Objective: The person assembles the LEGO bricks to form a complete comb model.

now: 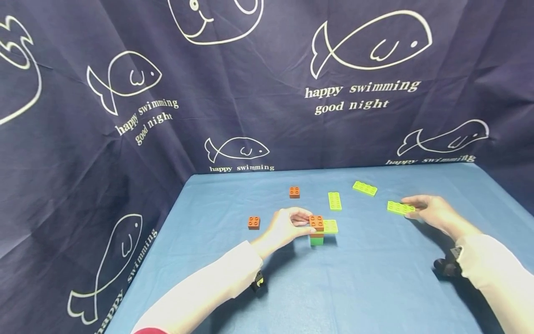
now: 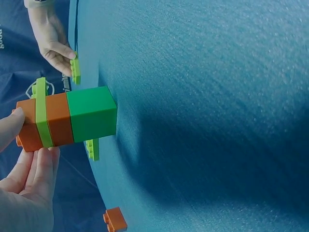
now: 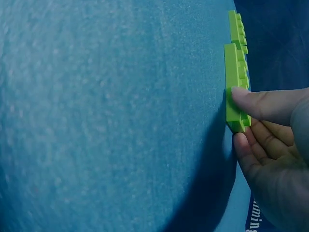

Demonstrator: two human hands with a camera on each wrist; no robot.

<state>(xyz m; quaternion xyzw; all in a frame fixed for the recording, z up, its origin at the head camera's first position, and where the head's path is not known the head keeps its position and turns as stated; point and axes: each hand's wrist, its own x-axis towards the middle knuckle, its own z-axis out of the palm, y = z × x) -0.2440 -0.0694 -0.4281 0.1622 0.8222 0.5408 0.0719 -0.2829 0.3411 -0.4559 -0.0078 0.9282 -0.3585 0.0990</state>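
Thumb and fingers of my left hand (image 1: 289, 226) pinch a stack of toy building bricks near its top. From the top, the stack has an orange brick (image 1: 316, 222), a lime plate (image 2: 42, 116) jutting out to the right, a second orange brick (image 2: 59, 118) and a green brick (image 2: 92, 115) at the bottom. Over on the right, my right hand (image 1: 435, 214) pinches one end of a flat lime plate (image 3: 233, 72), its studs facing up. Whether that plate touches the table I cannot tell.
Two orange bricks lie loose, one at the back (image 1: 294, 192) and one left of my left hand (image 1: 254, 222). Two lime plates, an upright-lying one (image 1: 334, 201) and a slanted one (image 1: 365, 188), rest behind the stack. Dark curtains (image 1: 250, 102) border the blue table (image 1: 300, 297).
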